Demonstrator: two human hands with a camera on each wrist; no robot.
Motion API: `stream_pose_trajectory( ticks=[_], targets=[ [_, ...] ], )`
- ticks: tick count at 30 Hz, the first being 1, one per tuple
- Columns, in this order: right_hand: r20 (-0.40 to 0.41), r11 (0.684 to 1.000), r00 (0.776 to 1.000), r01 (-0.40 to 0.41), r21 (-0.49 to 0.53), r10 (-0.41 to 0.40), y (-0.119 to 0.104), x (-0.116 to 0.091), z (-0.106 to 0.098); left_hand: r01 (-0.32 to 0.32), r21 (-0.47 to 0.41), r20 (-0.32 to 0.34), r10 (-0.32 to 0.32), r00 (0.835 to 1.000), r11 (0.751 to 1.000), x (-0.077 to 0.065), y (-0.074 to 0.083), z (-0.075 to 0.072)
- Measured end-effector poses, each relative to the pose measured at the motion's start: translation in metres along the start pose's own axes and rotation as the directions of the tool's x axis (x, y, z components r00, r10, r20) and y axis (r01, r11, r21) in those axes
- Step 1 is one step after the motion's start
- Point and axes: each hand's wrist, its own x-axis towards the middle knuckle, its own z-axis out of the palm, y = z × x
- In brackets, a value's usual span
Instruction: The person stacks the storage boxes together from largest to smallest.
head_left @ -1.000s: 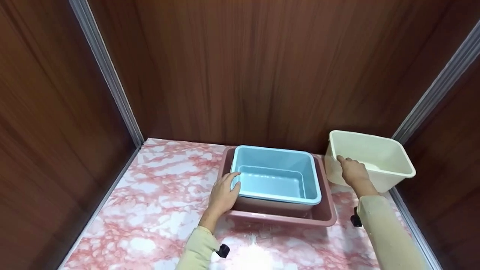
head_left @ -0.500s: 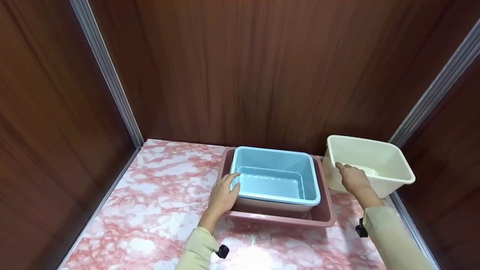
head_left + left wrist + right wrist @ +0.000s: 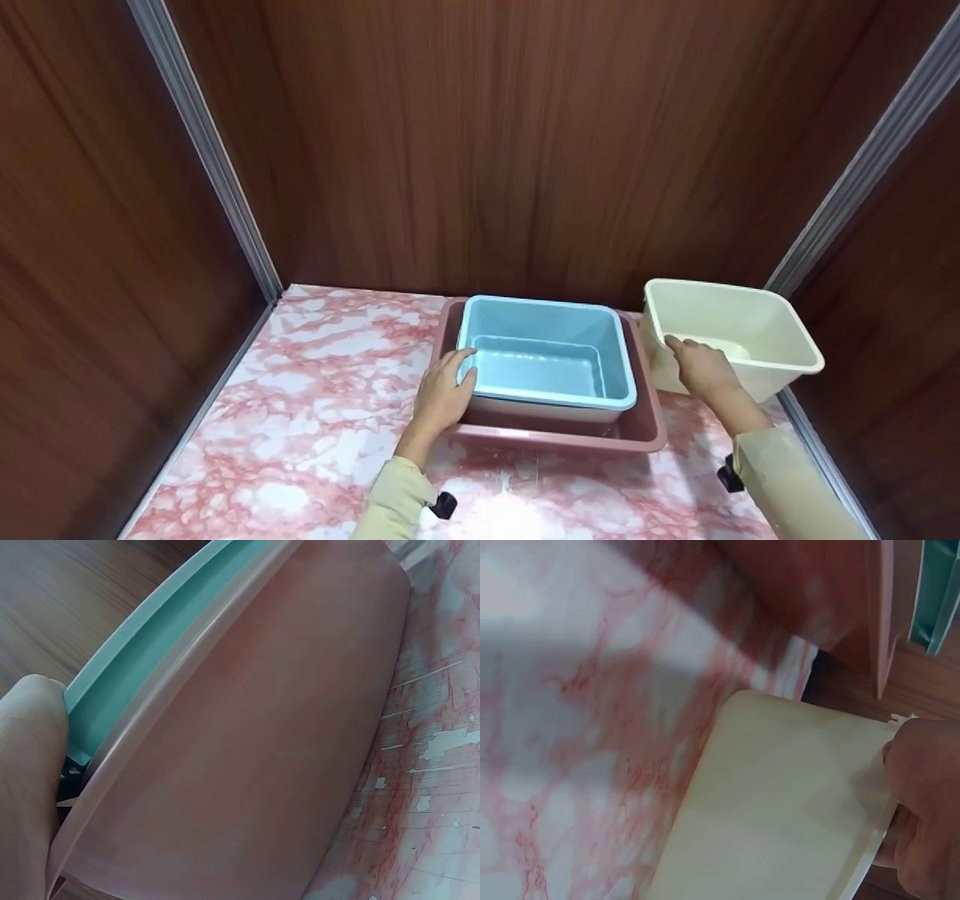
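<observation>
A light blue rectangular basin sits nested in a greyish-brown basin, both inside a wider dusty-pink basin. At its near left corner my left hand holds the blue basin, thumb and a finger hooked over the rim; the other fingers are largely hidden. My right hand grips the near left rim of a deep cream bin, just right of the pink basin. From the right wrist view, the cream bin's outer wall stands close to the marbled surface, with fingers bent over its rim.
Red-and-white marbled tabletop lies under everything, with a bright light reflection at the front. A dark wood panel rises close behind the basins. Further wood panels with metal corner strips stand left and right.
My right hand has brought the cream bin down and slightly left, nearer to me and beside the pink basin. My left hand keeps its place on the blue basin's corner.
</observation>
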Motion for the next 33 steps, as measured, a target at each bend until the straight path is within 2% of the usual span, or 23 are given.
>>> stream_pose_trajectory(
  ticks=[7, 19, 25, 33],
  targets=[
    [0.031, 0.999, 0.999, 0.021, 0.046, -0.022, -0.006, -0.012, -0.006, 0.017, -0.004, 0.012, -0.017, 1.0, 1.0, 0.0, 0.0, 0.001],
    [0.004, 0.996, 0.997, 0.08, 0.039, -0.08, -0.018, -0.025, -0.013, 0.015, -0.001, 0.006, -0.015, 1.0, 1.0, 0.002, -0.001, 0.0],
    [-0.026, 0.995, 0.997, 0.076, 0.058, -0.075, -0.028, -0.033, -0.016, 0.011, 0.006, -0.006, -0.011, 1.0, 1.0, 0.001, 0.0, 0.0],
    [-0.025, 0.993, 0.998, 0.058, 0.106, -0.055, -0.03, -0.037, -0.019, 0.001, 0.01, -0.003, -0.001, 1.0, 1.0, 0.002, 0.001, -0.001]
  ],
)
